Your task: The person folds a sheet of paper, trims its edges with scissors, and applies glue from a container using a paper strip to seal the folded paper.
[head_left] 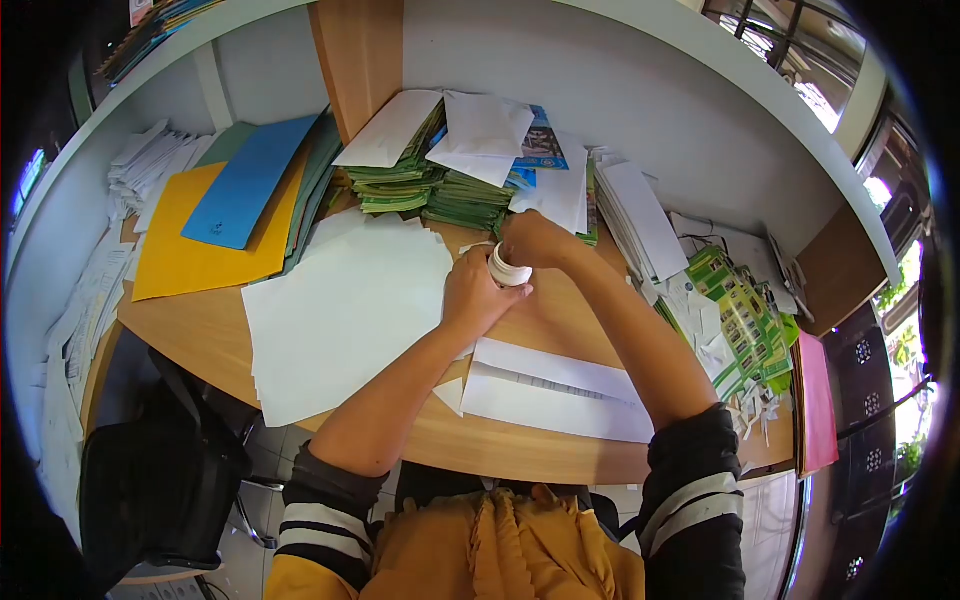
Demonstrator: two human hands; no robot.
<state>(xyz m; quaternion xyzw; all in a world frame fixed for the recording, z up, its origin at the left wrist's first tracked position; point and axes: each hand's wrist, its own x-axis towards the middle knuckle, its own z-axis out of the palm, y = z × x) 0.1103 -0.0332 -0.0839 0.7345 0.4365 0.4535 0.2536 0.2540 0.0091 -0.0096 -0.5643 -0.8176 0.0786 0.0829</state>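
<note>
My left hand (476, 292) is wrapped round a small white open-topped container (509, 267) above the middle of the desk. Close beside its rim, on the upper right, is my right hand (535, 240); its fingers are bent down and mostly hidden behind the hand, so what they hold cannot be made out. Large white sheets (345, 310) lie spread to the left of my left hand. Below my hands rests a long white envelope (555, 392). Stacks of green booklets (468, 200) topped with white envelopes (483, 130) stand just beyond.
A blue folder (250, 185) and a yellow envelope (205, 240) lie at the left. White envelopes (640, 215), green printed sheets (735, 310) and a pink folder (817, 400) are at the right. A black chair (150, 480) stands at the lower left.
</note>
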